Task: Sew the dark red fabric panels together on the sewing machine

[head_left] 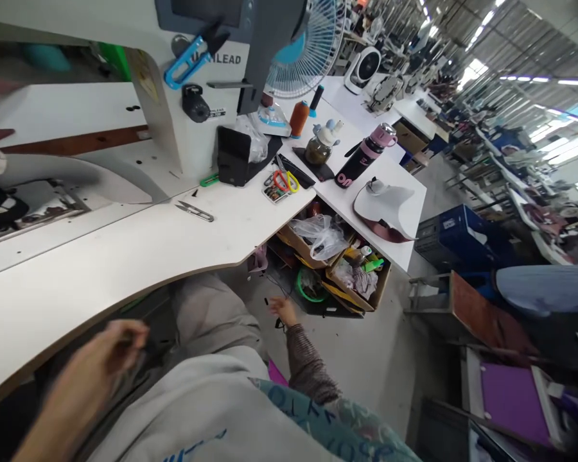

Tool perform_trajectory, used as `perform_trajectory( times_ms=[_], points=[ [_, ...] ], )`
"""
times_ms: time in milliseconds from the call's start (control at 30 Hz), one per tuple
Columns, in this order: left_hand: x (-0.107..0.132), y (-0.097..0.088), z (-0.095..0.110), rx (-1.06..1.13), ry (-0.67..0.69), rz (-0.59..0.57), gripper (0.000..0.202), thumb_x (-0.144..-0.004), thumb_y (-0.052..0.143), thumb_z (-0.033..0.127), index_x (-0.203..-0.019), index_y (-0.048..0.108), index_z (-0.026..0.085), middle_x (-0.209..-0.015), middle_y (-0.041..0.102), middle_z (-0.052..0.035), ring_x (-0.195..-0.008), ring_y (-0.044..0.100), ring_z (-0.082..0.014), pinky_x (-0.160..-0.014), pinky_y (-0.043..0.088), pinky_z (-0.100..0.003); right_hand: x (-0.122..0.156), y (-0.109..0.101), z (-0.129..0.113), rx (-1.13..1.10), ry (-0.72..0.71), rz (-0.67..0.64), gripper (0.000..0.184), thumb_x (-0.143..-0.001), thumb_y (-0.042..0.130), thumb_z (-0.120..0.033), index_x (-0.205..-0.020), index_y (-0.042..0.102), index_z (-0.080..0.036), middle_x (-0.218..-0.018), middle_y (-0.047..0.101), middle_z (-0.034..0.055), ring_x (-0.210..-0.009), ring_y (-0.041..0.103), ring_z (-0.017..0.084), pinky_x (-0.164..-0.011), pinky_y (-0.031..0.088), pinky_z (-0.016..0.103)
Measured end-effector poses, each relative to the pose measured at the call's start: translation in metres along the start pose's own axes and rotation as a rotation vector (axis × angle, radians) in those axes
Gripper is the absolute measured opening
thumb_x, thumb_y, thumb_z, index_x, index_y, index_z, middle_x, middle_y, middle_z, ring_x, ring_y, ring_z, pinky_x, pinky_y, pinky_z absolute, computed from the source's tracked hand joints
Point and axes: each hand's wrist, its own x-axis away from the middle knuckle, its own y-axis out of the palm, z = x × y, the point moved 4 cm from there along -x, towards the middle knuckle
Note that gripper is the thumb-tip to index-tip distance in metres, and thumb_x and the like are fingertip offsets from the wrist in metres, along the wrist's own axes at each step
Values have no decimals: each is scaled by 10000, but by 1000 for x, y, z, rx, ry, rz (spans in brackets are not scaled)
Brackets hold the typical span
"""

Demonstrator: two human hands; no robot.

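Hanging below a white laminate worktable point(125, 256) in a long factory hall point(510, 83), the right hand point(283, 310) is half open and empty, near cardboard boxes point(351, 296); the blurred left hand point(120, 346) curls at lower left, its grip impossible to tell.

"What's lying on the tabletop point(125, 282)?"

"Thread snips point(195, 211) are lying near its front edge, with a water bottle point(361, 157) standing farther right."

"And below?"

"Cardboard boxes point(361, 285) are sitting underneath, right of the person's right hand point(284, 311)."
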Motion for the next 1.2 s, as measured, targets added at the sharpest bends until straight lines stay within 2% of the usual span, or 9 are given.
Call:
perform_trajectory(
  times_ms=[100,167,367,467,600,767,900,1033,1200],
  points=[
    [4,79,-6,162,-127,-281,641,-728,625,813,-797,665,177,-667,606,-14,-488,434,-103,-435,344,-233,1,59,-23,-20,-20,-191,241,-905,611,-122,-1092,736,-208,-977,758,13,-895,715,129,-829,521,197],
    [15,104,-4,193,-144,-382,625,-732,654,789,-806,668,168,-671,620,-17,-491,434,-94,-455,335,-223,-6,74,-29,-9,3,-240,294,-876,616,-94,-1111,744,-215,-993,761,24,-980,708,153,-916,498,218],
    [15,71,-17,249,-201,-196,609,-699,709,758,-839,676,166,-693,622,-7,-498,429,-87,-438,315,-204,-25,29,-40,49,131,-113,357,-895,538,-79,-1228,667,-70,-1108,720,167,-1064,687,266,-936,502,327],
    [3,65,-20,382,-189,-66,621,-671,731,761,-818,653,163,-675,596,5,-480,401,-79,-421,294,-201,-7,17,-95,-35,-98,-142,304,-1025,475,-261,-1259,648,-174,-1120,733,75,-1021,696,167,-920,490,235],
    [-7,74,-11,483,-93,50,579,-737,703,743,-731,561,182,-604,505,35,-499,384,-86,-457,340,-203,53,39,-196,-167,-641,-493,272,-1005,552,-397,-1128,708,-211,-954,755,20,-850,701,136,-776,492,198],
    [-26,56,10,414,40,200,477,-844,648,662,-803,570,194,-661,498,44,-509,381,-90,-474,365,-217,83,46,-262,-213,-677,-473,281,-972,608,-320,-1208,683,-185,-838,756,19,-734,708,142,-697,492,199],
    [-56,9,40,448,188,388,395,-920,557,587,-947,596,195,-873,629,2,-546,466,-98,-499,389,-230,63,-1,-281,-22,-731,-303,281,-918,652,-278,-1176,731,-199,-880,769,36,-744,697,165,-672,449,224],
    [-93,-31,71,180,394,567,418,-1009,404,516,-1217,608,216,-1183,690,-84,-954,675,-211,-859,535,-349,0,-82,-271,198,-443,204,279,-988,545,-273,-1161,728,-152,-832,745,79,-711,672,186,-655,398,255],
    [-147,-1,86,-580,666,433,541,-1016,309,426,-1393,580,148,-1474,560,-192,-1457,408,-378,-1200,272,-616,-68,-134,-293,361,-271,416,348,-1014,519,-277,-1280,665,-108,-919,738,138,-885,687,243,-721,409,282]
  ],
)
